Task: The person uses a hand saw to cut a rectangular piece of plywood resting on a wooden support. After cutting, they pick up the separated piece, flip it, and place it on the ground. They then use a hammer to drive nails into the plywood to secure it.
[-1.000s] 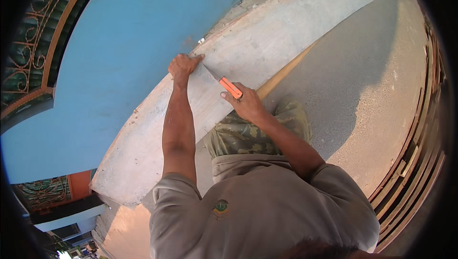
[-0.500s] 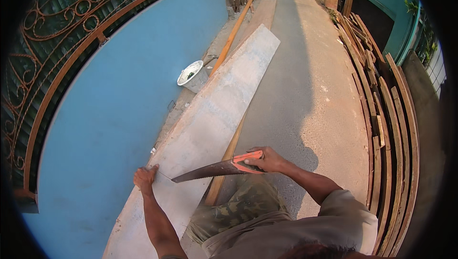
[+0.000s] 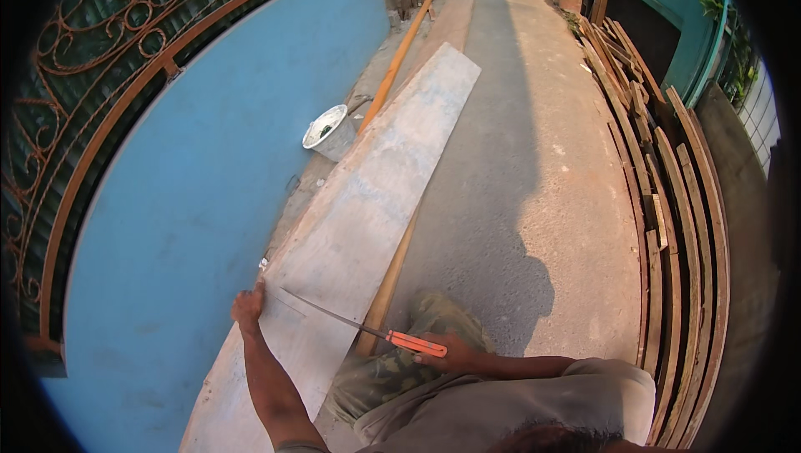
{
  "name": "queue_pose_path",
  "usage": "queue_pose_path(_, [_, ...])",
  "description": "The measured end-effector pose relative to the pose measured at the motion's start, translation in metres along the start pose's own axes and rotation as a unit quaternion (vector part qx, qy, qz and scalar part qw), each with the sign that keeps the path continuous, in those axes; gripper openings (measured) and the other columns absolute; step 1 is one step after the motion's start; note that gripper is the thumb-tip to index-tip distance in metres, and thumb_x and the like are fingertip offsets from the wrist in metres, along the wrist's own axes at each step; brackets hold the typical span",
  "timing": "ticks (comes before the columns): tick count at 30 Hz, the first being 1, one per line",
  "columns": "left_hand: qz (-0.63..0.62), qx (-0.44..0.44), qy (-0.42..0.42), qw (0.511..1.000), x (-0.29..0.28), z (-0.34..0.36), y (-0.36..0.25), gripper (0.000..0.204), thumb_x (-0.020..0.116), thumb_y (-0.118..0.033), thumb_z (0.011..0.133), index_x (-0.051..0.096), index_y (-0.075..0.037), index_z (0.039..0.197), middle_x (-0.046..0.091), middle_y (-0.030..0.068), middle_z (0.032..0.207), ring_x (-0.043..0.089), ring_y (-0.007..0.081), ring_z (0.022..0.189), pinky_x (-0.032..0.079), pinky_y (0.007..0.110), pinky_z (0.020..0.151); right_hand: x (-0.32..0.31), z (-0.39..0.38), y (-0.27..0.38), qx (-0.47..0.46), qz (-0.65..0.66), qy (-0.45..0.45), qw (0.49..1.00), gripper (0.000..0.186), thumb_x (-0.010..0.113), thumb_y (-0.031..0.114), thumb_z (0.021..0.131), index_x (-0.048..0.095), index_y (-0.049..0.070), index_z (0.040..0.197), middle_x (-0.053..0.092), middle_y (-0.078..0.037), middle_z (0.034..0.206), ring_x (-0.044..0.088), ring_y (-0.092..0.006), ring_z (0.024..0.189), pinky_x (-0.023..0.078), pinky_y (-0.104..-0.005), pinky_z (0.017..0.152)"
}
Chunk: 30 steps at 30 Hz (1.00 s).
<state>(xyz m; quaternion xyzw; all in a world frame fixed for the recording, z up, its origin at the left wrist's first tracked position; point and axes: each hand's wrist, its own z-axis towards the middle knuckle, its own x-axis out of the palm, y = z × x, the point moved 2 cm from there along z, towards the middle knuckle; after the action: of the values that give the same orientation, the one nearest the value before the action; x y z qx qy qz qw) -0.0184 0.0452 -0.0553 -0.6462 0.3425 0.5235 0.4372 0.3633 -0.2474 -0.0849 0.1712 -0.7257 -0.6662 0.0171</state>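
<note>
A long, pale wooden board point(image 3: 380, 178) slants from the lower left toward the upper middle. On its left edge my left hand point(image 3: 248, 307) is closed, with the fingers partly hidden. My right hand point(image 3: 453, 353) grips the orange handle of a handsaw point(image 3: 417, 344) beyond the board's right edge. The saw's thin blade lies across the board and appears nearly edge-on, its tip pointing toward my left hand. A faint dark line runs on the board beside the blade. Whether the teeth have entered the wood, I cannot tell.
A wooden beam point(image 3: 385, 286) passes under the board. Beside a blue wall point(image 3: 192, 169) stands a white bucket point(image 3: 334, 140). Stacked timber point(image 3: 667, 228) lines the right side of the paved lane point(image 3: 576, 203). My camouflage-patterned knee point(image 3: 446, 319) is close to the board.
The right hand has moved down and slightly left, turning the saw from showing its broad side to nearly edge-on. My left hand remains on the board's edge, its thumb drawn in.
</note>
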Motion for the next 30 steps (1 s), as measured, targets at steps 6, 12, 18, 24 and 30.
queue_pose_path(6, [0.014, -0.011, 0.08, 0.997, 0.011, 0.004, -0.007, 0.078, 0.064, -0.068, 0.074, 0.066, -0.004, 0.118, 0.065, 0.0174, 0.123, 0.06, 0.0331, 0.117, 0.048, 0.043, 0.097, 0.0, -0.024, -0.001, 0.084, -0.019, 0.04, 0.995, 0.064, 0.06, 0.048, 0.091, 0.048, 0.009, 0.14, 0.062, -0.017, 0.123, 0.06, -0.0317, 0.112, 0.045, -0.0387, 0.096])
queue_pose_path(12, [0.024, -0.039, 0.058, 0.997, 0.015, 0.012, 0.012, 0.08, 0.062, -0.071, 0.073, 0.065, -0.006, 0.12, 0.063, 0.0132, 0.126, 0.057, 0.0277, 0.122, 0.045, 0.038, 0.101, 0.02, -0.017, -0.004, -0.026, -0.055, -0.009, 0.998, 0.055, 0.065, 0.036, 0.091, 0.053, 0.003, 0.134, 0.065, -0.017, 0.115, 0.066, -0.0284, 0.099, 0.051, -0.0378, 0.084])
queue_pose_path(18, [0.041, -0.049, 0.079, 0.995, -0.002, -0.002, 0.018, 0.079, 0.06, -0.072, 0.075, 0.066, -0.008, 0.12, 0.066, 0.0131, 0.121, 0.062, 0.028, 0.115, 0.05, 0.038, 0.094, 0.039, -0.002, -0.001, -0.053, -0.088, -0.033, 0.994, 0.048, 0.065, 0.032, 0.092, 0.056, 0.003, 0.129, 0.066, -0.018, 0.109, 0.067, -0.0262, 0.092, 0.052, -0.0351, 0.078])
queue_pose_path(24, [0.071, 0.046, -0.032, 0.996, 0.001, -0.017, -0.001, 0.074, 0.06, -0.072, 0.075, 0.071, -0.006, 0.106, 0.069, 0.014, 0.109, 0.062, 0.0293, 0.109, 0.048, 0.038, 0.094, 0.067, 0.125, 0.048, -0.031, 0.033, -0.014, 0.999, 0.045, 0.064, 0.037, 0.093, 0.059, 0.0, 0.117, 0.063, -0.016, 0.077, 0.062, -0.0257, 0.079, 0.049, -0.0381, 0.073])
queue_pose_path(30, [0.031, 0.03, 0.047, 0.998, -0.011, 0.0, 0.021, 0.073, 0.068, -0.065, 0.072, 0.072, 0.0, 0.104, 0.068, 0.0198, 0.112, 0.062, 0.0341, 0.11, 0.046, 0.042, 0.096, 0.016, 0.013, 0.038, -0.004, 0.0, 0.046, 0.999, 0.048, 0.055, 0.045, 0.095, 0.058, 0.008, 0.127, 0.065, -0.015, 0.112, 0.061, -0.0308, 0.105, 0.046, -0.0407, 0.091])
